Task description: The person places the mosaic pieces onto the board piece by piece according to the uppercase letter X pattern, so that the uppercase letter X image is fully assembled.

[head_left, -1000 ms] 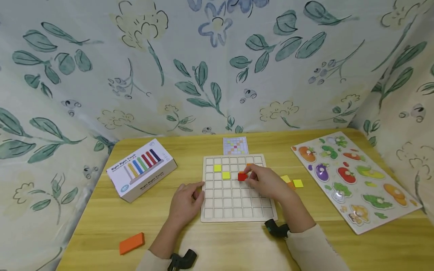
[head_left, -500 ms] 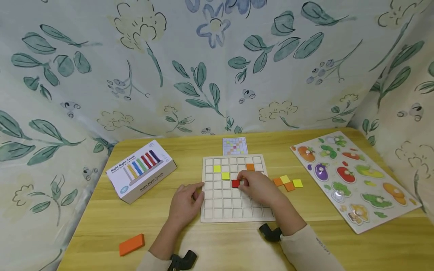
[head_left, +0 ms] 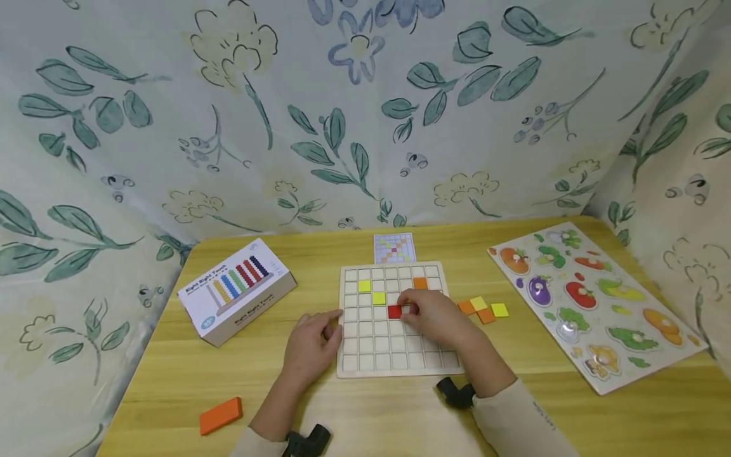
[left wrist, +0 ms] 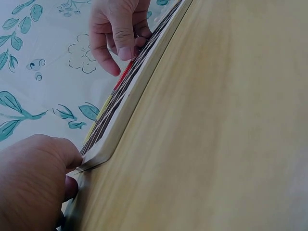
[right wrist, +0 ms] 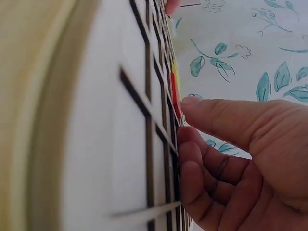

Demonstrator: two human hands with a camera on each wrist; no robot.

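Observation:
A pale wooden grid board (head_left: 365,363) lies in the middle of the table. My right hand (head_left: 436,317) is over it, thumb and fingertips pinching the right edge of a red square tile (head_left: 394,311), which lies flat at a cell near the board's centre. The right wrist view shows the thumb (right wrist: 216,113) against the red tile's end. Two yellow tiles, one a yellow tile (head_left: 364,285), and an orange tile (head_left: 419,283) sit in other cells. My left hand (head_left: 311,348) rests beside the board, its extended index finger touching the left edge.
Loose orange and yellow tiles (head_left: 499,310) lie right of the board. A pattern card (head_left: 393,247) sits behind it. A vegetable puzzle board (head_left: 596,311) is at the right, a white toy box (head_left: 237,292) at the left, and an orange block (head_left: 221,416) at the front left.
My right hand has brought the red tile down and left from the upper right of the board to the central cell, where both now stay. The left hand has stayed at the board's edge.

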